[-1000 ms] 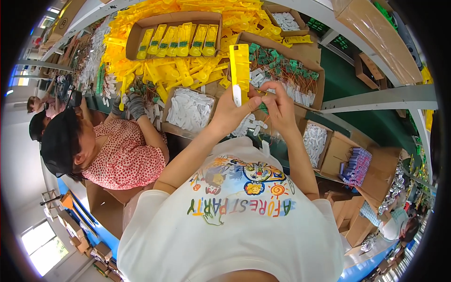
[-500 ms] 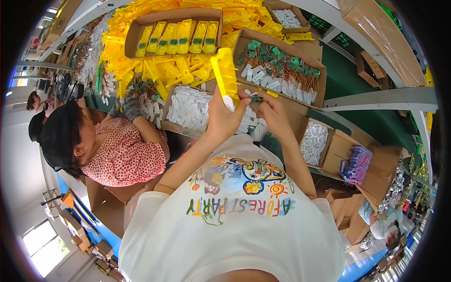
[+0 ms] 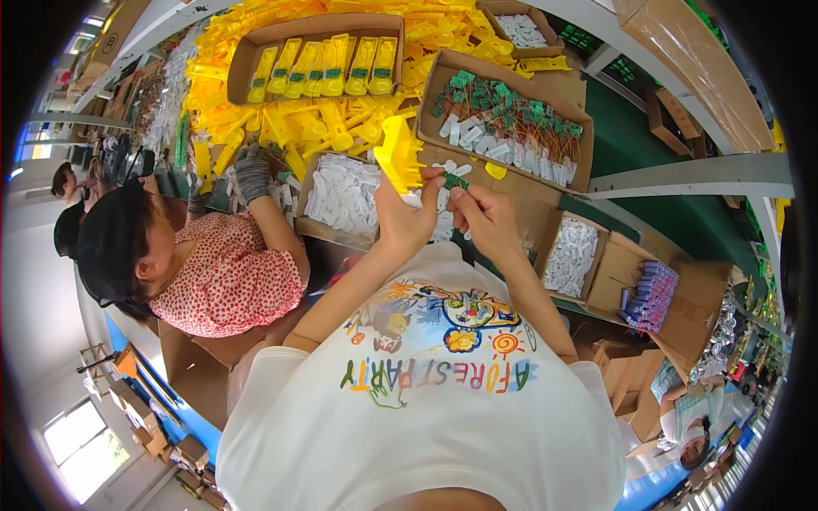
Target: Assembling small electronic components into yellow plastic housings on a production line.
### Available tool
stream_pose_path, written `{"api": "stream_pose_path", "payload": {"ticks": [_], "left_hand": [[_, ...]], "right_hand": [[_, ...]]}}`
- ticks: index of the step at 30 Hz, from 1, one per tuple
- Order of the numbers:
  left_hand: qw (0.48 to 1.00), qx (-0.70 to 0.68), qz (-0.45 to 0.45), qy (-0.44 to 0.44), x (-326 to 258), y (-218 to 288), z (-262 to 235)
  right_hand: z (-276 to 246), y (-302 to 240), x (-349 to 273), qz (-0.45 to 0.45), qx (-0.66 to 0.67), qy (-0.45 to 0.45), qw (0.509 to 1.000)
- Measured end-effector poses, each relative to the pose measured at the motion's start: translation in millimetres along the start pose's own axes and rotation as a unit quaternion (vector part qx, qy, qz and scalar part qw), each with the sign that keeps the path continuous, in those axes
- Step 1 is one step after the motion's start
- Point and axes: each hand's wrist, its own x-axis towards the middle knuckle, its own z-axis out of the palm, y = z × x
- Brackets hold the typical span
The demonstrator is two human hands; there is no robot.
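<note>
My left hand [image 3: 402,220] grips a yellow plastic shell [image 3: 397,157], which stands upright with its ribbed side to the right. Between my two hands is a small green circuit board [image 3: 457,180]; the thumb and fingers of my right hand [image 3: 486,218] pinch it, and the left fingertips come close to its left end. Whether the left fingers touch the board I cannot make out. Beneath the hands lie loose white plastic pieces [image 3: 442,228] on the table.
A carton of wired green boards [image 3: 521,128] sits ahead right, a carton of filled yellow shells [image 3: 317,24] ahead. White parts fill a box [image 3: 342,194] left and another box [image 3: 569,257] right. Purple cylindrical cells [image 3: 654,296] lie far right. A gloved co-worker [image 3: 226,285] works at left.
The green board has turned to show more of its face, and my right hand has shifted slightly with it. The yellow shell has lowered and tilted a little. The co-worker's hands have moved.
</note>
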Motion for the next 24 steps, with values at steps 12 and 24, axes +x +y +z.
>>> {"api": "stream_pose_path", "payload": {"ticks": [12,24], "left_hand": [[0.81,-0.464,-0.32,-0.159,5,-11,-13],[0.782,-0.511,-0.285,-0.214,4,0,-9]], "right_hand": [[-1,-34,-10,0.054,0.056,-0.041,0.996],[18,-47,-16,-0.165,-0.259,0.095,0.947]]}}
